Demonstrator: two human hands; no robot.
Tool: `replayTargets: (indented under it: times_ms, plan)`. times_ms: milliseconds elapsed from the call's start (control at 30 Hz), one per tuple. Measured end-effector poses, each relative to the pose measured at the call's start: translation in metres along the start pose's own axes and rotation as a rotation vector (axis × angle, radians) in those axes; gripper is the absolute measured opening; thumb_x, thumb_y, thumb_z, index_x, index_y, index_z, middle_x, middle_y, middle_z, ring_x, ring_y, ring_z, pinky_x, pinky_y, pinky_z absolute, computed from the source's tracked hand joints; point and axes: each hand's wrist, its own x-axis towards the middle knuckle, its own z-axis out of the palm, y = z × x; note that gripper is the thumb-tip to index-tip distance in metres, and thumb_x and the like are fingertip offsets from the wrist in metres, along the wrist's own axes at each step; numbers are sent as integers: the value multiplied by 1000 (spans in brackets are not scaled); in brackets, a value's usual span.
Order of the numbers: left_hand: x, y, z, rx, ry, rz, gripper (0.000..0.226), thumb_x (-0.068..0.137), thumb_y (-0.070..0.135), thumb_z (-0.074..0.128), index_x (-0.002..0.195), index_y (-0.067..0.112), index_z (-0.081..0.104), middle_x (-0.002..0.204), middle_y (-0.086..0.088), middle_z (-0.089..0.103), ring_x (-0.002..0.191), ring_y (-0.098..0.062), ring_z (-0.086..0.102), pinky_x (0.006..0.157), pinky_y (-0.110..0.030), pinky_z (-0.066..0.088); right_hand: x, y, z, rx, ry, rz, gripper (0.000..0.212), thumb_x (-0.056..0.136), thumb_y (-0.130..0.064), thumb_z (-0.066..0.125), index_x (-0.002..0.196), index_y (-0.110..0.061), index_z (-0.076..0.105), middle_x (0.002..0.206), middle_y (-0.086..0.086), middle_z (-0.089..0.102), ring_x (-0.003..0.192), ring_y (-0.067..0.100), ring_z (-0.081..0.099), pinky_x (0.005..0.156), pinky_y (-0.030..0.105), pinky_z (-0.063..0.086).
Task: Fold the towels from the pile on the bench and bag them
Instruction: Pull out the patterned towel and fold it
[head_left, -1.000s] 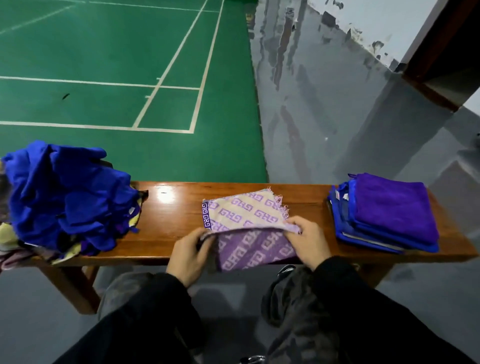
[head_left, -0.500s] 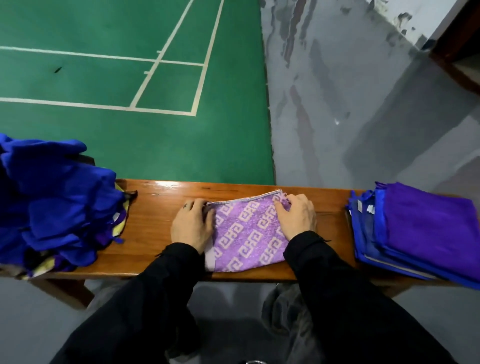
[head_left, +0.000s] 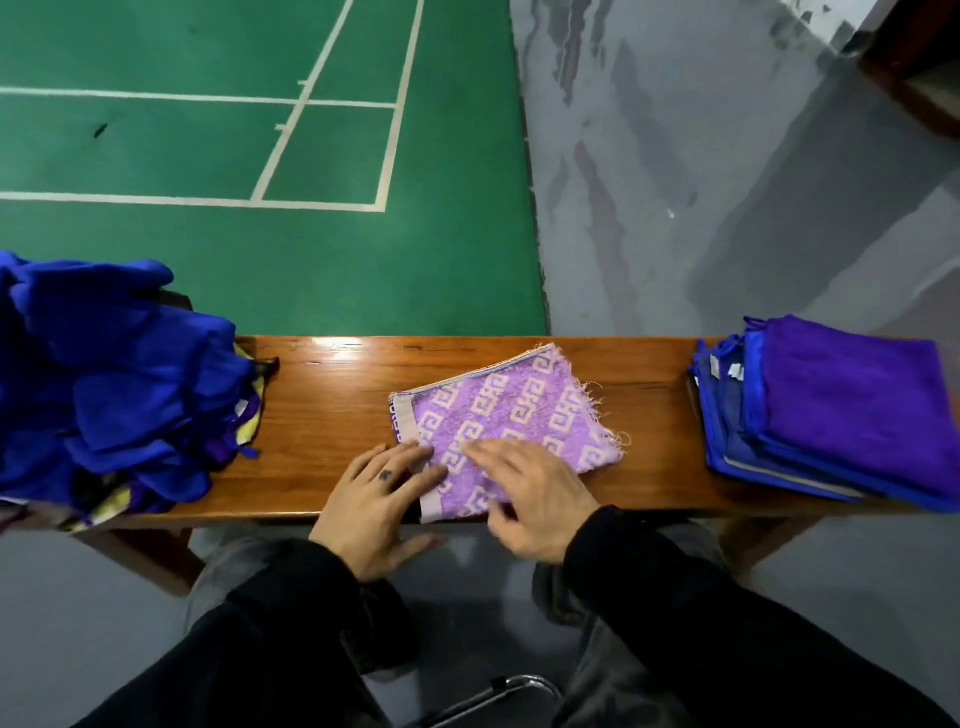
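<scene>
At nine o'clock I saw the heap of crumpled blue cloth towels (head_left: 114, 384) spilling over the glossy brown wooden bench (head_left: 332, 410). At centre lay the folded lilac towel with a pale key pattern (head_left: 506, 415) — flat, slightly askew, frayed along its right edge. My left hand (head_left: 376, 501) rested on its near-left corner, fingers straight; my right hand (head_left: 530, 493) pressed flat on its near edge. At three o'clock sat the neat stack of folded purple and blue towels (head_left: 841, 410) — well apart.
</scene>
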Motion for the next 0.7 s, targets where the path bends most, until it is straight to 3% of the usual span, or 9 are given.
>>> replayTargets:
  times_ms: [67, 167, 267, 333, 400, 500, 600, 700]
  plan:
    - [-6, 7, 1, 12, 84, 13, 43, 85, 43, 62, 124, 24, 65, 132, -4, 61, 123, -30, 58, 96, -46, 47, -16, -8, 12, -119, -137, -47, 85, 79, -45, 58, 155, -20, 29, 157, 3, 39, 143, 21, 37, 120, 42, 29]
    - [-4, 36, -4, 14, 253, 45, 19, 88, 25, 61, 104, 22, 71, 112, 2, 68, 105, -25, 65, 89, -40, 48, -24, -27, 18, -220, -75, -30, 97, 72, -52, 67, 155, -23, 24, 152, 5, 44, 139, 24, 43, 118, 47, 33]
    - [0, 72, -15, -54, 332, 109, 14, 91, 25, 61, 94, 13, 68, 105, -3, 67, 95, -28, 64, 84, -39, 47, -20, -47, 11, 22, 94, 98, 74, 70, -30, 61, 142, -22, 49, 124, -1, 64, 110, 21, 62, 99, 38, 51]
    - [3, 85, -20, -167, 376, 30, 21, 86, 28, 66, 98, 11, 63, 108, -5, 64, 98, -28, 61, 86, -39, 46, -21, -49, 0, 228, 125, 223, 53, 70, -28, 52, 122, -29, 63, 108, -7, 71, 98, 19, 66, 86, 35, 54]
    - [3, 84, -24, -207, 355, -85, 46, 75, 36, 71, 113, 12, 60, 118, -5, 62, 112, -24, 58, 94, -38, 44, -28, -45, -8, 289, 126, 286, 35, 74, -30, 56, 107, -33, 67, 98, -9, 73, 92, 15, 67, 82, 34, 54]
    - [3, 68, -25, -98, 111, -54, 68, 65, 49, 69, 127, 25, 57, 131, 5, 58, 129, -18, 49, 105, -39, 38, -42, -36, -18, 565, 154, 409, 20, 75, -24, 65, 93, -30, 72, 88, -10, 74, 85, 9, 69, 80, 30, 55]
    - [1, 59, -18, -99, 24, 3, 51, 68, 43, 60, 117, 31, 62, 122, 13, 65, 125, -11, 55, 108, -35, 32, -48, -17, -25, 744, 171, 509, 17, 71, -15, 64, 83, -21, 74, 85, -4, 75, 83, 14, 70, 80, 30, 53]
    - [2, 68, -19, -332, 103, -91, 36, 73, 29, 54, 106, 25, 68, 106, 9, 72, 100, -16, 68, 96, -30, 44, -52, 0, -29, 796, 199, 652, 20, 66, -30, 56, 66, -13, 67, 68, 0, 67, 66, 16, 61, 67, 36, 48]
